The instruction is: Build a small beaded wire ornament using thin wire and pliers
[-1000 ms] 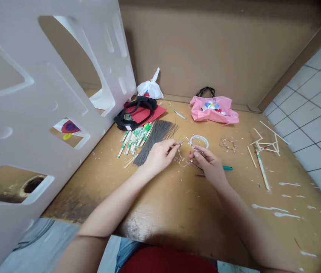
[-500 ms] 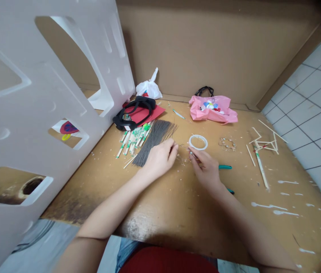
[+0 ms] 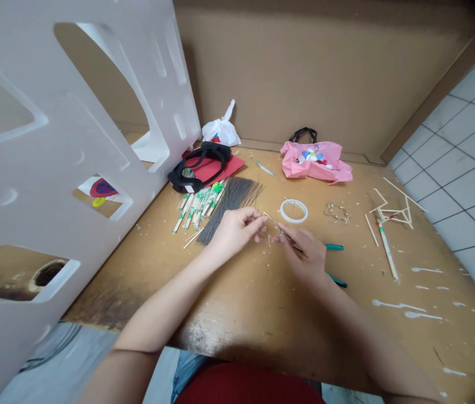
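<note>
Basically, the thin wire sits mid-frame btwn the L hand and R hand, thumb and fingers of each pinched on it, tho detail's too small to tell how much is fixed. Prob. unfinished, w/ loose strands just below; the beaded ring right of ctr looks done, and plenty of the grey wire bundle left of ctr lies unused.

The thin wire at your fingers has a faint metallic glint. Your worktop looks like varnished wood, glossy near you, worn in patches. You have a smooth plastic panel on your left, a crinkled plastic bag, matt red paper and bare wooden sticks.
</note>
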The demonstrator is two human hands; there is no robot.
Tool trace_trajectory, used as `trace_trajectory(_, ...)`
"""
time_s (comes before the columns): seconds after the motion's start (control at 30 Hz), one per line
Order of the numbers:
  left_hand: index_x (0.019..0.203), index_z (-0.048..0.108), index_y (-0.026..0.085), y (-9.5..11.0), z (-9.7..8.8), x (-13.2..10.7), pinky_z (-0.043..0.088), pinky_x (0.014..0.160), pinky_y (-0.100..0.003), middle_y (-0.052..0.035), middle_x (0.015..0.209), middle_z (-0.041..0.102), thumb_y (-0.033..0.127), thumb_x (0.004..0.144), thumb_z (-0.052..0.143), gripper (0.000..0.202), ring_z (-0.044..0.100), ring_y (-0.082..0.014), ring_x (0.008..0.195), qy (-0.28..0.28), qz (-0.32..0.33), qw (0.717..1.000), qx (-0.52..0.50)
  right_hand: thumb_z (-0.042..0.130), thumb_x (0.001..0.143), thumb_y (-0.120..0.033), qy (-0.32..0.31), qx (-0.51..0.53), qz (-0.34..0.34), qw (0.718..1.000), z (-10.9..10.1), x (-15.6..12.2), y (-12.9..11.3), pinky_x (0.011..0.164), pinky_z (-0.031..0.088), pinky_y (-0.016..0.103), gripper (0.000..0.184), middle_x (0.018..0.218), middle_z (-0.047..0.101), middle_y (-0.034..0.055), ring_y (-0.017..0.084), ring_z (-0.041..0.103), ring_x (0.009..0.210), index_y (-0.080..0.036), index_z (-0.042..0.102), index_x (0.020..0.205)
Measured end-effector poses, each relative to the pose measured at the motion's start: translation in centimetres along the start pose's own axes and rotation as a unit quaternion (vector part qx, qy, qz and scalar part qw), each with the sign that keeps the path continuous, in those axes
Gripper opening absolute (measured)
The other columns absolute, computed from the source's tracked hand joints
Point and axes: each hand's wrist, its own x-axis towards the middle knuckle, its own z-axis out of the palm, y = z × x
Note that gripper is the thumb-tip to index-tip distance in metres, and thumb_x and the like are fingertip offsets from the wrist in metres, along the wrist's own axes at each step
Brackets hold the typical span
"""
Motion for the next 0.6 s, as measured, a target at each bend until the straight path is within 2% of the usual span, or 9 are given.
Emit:
trace_trajectory(0.07,0.078,0.061,0.014,0.0,0.5,0.0,0.048,0.056,-0.02,-0.0034,0.066,0.068,0.037,0.082,0.056,0.023,0.064,-0.0115,0.058,0.03,0.018,0.999,-0.003,0.052,0.085,-0.019,0.01,0.01,0.03,0.999,0.4,-0.2,-0.4,0.067,0.055,0.029,0.032,0.09,0.07,0.0039,0.016,0.067,0.074,-0.028,0.06,0.114)
trace_trajectory(0.13,0.082,0.061,0.013,0.1,1.0,0.0,0.05,0.058,-0.022,-0.0031,0.064,0.068,0.034,0.082,0.057,0.021,0.066,-0.0129,0.059,0.009,0.008,0.999,-0.043,0.052,0.084,-0.02,0.02,-0.018,0.024,0.999,0.5,-0.2,-0.5,0.069,0.055,0.031,0.028,0.093,0.07,0.0046,0.017,0.067,0.076,-0.028,0.061,0.11)
trace_trajectory(0.2,0.08,0.061,0.013,0.3,1.3,-0.1,0.049,0.056,-0.022,-0.0034,0.062,0.067,0.032,0.083,0.055,0.02,0.065,-0.0133,0.057,0.002,0.0,1.0,-0.031,0.052,0.084,-0.019,0.026,-0.075,-0.005,0.997,0.1,0.0,-0.3,0.071,0.053,0.031,0.028,0.095,0.071,0.0049,0.018,0.067,0.08,-0.028,0.062,0.108)
trace_trajectory(0.27,0.078,0.062,0.014,0.4,1.5,-0.3,0.048,0.057,-0.023,-0.0039,0.063,0.067,0.031,0.085,0.052,0.021,0.064,-0.0133,0.058,0.039,0.029,0.997,0.065,0.051,0.084,-0.017,0.028,-0.142,-0.028,0.989,-0.5,0.2,0.0,0.071,0.052,0.029,0.029,0.095,0.071,0.0052,0.018,0.066,0.08,-0.028,0.063,0.109)
trace_trajectory(0.33,0.078,0.063,0.015,0.4,1.5,-0.6,0.047,0.062,-0.024,-0.0046,0.066,0.068,0.029,0.087,0.049,0.021,0.064,-0.0136,0.061,0.073,0.083,0.978,0.177,0.05,0.084,-0.017,0.019,-0.203,-0.038,0.978,-1.0,0.5,0.3,0.068,0.05,0.026,0.03,0.095,0.071,0.0054,0.017,0.066,0.078,-0.027,0.064,0.108)
trace_trajectory(0.4,0.076,0.064,0.015,0.6,1.5,-0.9,0.047,0.065,-0.025,-0.0049,0.067,0.068,0.029,0.088,0.048,0.024,0.064,-0.0143,0.064,0.054,0.11,0.967,0.222,0.049,0.085,-0.017,-0.004,-0.239,-0.037,0.97,-1.3,0.6,0.4,0.064,0.048,0.023,0.029,0.095,0.071,0.0054,0.015,0.066,0.075,-0.027,0.065,0.107)
trace_trajectory(0.47,0.074,0.064,0.015,0.8,1.5,-1.0,0.048,0.064,-0.025,-0.0043,0.065,0.067,0.031,0.088,0.048,0.026,0.064,-0.0142,0.062,-0.005,0.083,0.984,0.159,0.049,0.085,-0.018,-0.032,-0.24,-0.044,0.969,-1.3,0.5,0.5,0.064,0.048,0.022,0.029,0.094,0.072,0.0048,0.014,0.066,0.074,-0.028,0.065,0.107)
trace_trajectory(0.53,0.079,0.064,0.014,1.1,1.5,-1.0,0.05,0.061,-0.025,-0.0045,0.068,0.069,0.033,0.085,0.052,0.024,0.066,-0.0144,0.062,-0.055,0.019,0.998,0.005,0.05,0.083,-0.017,-0.038,-0.199,-0.066,0.977,-1.1,0.4,0.5,0.068,0.05,0.024,0.029,0.094,0.071,0.0042,0.015,0.066,0.078,-0.029,0.064,0.106)
trace_trajectory(0.6,0.087,0.064,0.013,1.5,1.5,-0.9,0.052,0.06,-0.025,-0.0068,0.078,0.071,0.034,0.082,0.057,0.023,0.068,-0.0153,0.066,-0.056,-0.03,0.986,-0.156,0.052,0.081,-0.016,-0.001,-0.129,-0.079,0.989,-0.8,0.2,0.5,0.074,0.052,0.029,0.03,0.099,0.07,0.0049,0.017,0.066,0.087,-0.029,0.063,0.106)
